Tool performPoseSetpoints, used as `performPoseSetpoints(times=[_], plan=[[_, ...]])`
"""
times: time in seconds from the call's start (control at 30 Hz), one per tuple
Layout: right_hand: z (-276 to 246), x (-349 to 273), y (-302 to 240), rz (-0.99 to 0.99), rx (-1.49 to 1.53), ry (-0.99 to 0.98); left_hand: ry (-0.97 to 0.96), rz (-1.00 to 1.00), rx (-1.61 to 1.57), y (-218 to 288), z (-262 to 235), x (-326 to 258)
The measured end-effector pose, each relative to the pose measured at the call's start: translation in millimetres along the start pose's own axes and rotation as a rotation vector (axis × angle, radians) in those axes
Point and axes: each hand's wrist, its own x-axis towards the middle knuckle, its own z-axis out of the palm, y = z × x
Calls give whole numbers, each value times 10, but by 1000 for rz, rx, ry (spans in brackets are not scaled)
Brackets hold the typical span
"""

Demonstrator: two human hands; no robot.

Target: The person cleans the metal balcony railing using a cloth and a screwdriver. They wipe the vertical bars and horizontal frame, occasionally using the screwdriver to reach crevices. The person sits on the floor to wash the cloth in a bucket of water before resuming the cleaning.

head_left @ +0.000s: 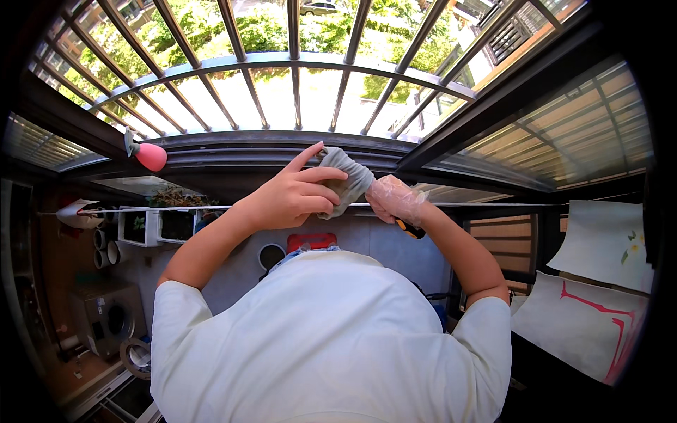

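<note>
1. Currently, in the head view, both forearms are reaching up from a white shirt (338,331), and the hands are meeting near the window frame.
2. A grey cloth (350,185) is lying between the two hands, its upper end fanning into folds and its lower right end bunching in toward the right hand's fingers.
3. The right hand (395,199), wearing a clear plastic glove (407,197), is clenching around something at that bunched end; a black-and-yellow handle (410,228) is sticking out below the palm, so the hand is apparently grasping this handle, with the cloth extending beyond the grip.
4. The bare left hand (305,189) is laying spread fingers across the cloth's left side, the index finger pointing up along its top edge. The thumb is hiding from view, so I cannot tell whether this hand is pinching or only pressing.
5. Beyond the hands, a dark window track (247,139) is running below metal bars (295,95); whether the cloth is touching the track is hard to judge.
6. A pink pear-shaped object (151,156) is hanging at the left.
7. Below, a red stool (312,241) is standing beside a round bucket (271,255), while white planters (139,229) are sitting farther left.
</note>
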Motion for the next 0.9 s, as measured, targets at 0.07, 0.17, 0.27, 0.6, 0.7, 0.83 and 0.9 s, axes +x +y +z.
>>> performPoseSetpoints(times=[0.07, 0.17, 0.27, 0.6, 0.7, 0.83, 0.9], plan=[[-88, -10, -13, -181, -268, 91, 76, 21, 130, 38, 5, 6], [-148, -63, -94, -112, -94, 116, 570, -278, -303, 65, 224, -139], [-177, -89, -317, 137, 258, 66, 742, -823, -819, 7, 368, -159], [-110, -49, -409, 165, 169, 67, 495, -1169, -1752, -86, 367, -171], [2, -119, -606, 204, -13, 145, 461, -1068, -1852, -81, 190, -127], [136, -164, -755, 179, -245, 112, 424, -1029, -1592, -99, 186, -126], [180, -171, -840, 272, -275, 68, 388, -977, -1432, -56, 138, -82]])
